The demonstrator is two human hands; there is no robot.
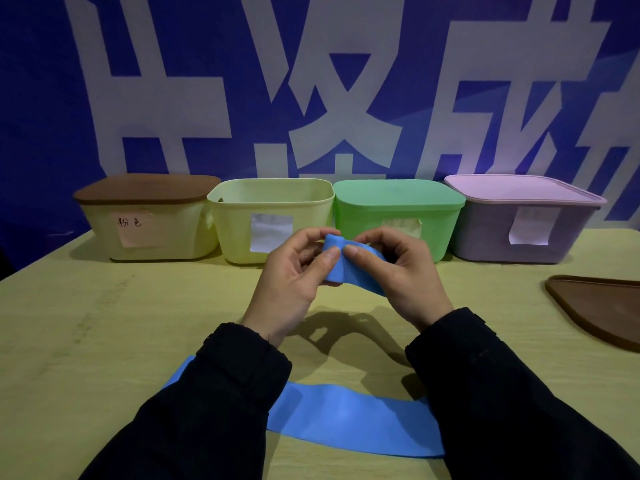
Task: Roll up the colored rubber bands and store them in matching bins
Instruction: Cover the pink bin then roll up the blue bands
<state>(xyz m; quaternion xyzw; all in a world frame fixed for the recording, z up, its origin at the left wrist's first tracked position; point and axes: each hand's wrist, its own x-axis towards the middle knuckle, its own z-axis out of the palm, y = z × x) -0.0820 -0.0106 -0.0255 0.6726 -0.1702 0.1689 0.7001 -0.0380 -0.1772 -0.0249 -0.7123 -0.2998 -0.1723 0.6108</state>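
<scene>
left hand [294,271]: raised above the surface, thumb and fingers pinching the near end of the blue band, thumb tip on its front face
right hand [398,268]: raised beside the left, thumb pressed on the band next to the left thumb, fingers curled round behind it
blue band [346,419]: one end bunched between both hands in front of the middle bins; the rest runs down behind the right hand, lies flat across the surface near the person and passes under both sleeves
sleeves [225,393]: dark, covering both forearms to the wrists
surface [104,323]: pale yellow wood grain, carrying the bins, the band and a loose lid
brown-lidded bin [149,216]: far left of the row, cream body, closed, pink note with handwriting on its front
open bin [270,216]: second from left, pale yellow, no lid on it, white label on its front; inside cannot be seen
green bin [398,206]: third in the row, touching the open bin, closed with a green lid, label partly hidden by the right hand
purple bin [519,220]: far right, closed with a pink-lilac lid, white paper label on its front
loose lid [599,306]: brown, lying flat at the right edge, well apart from the hands
backdrop [34,98]: blue with large white characters, behind the row of bins
</scene>
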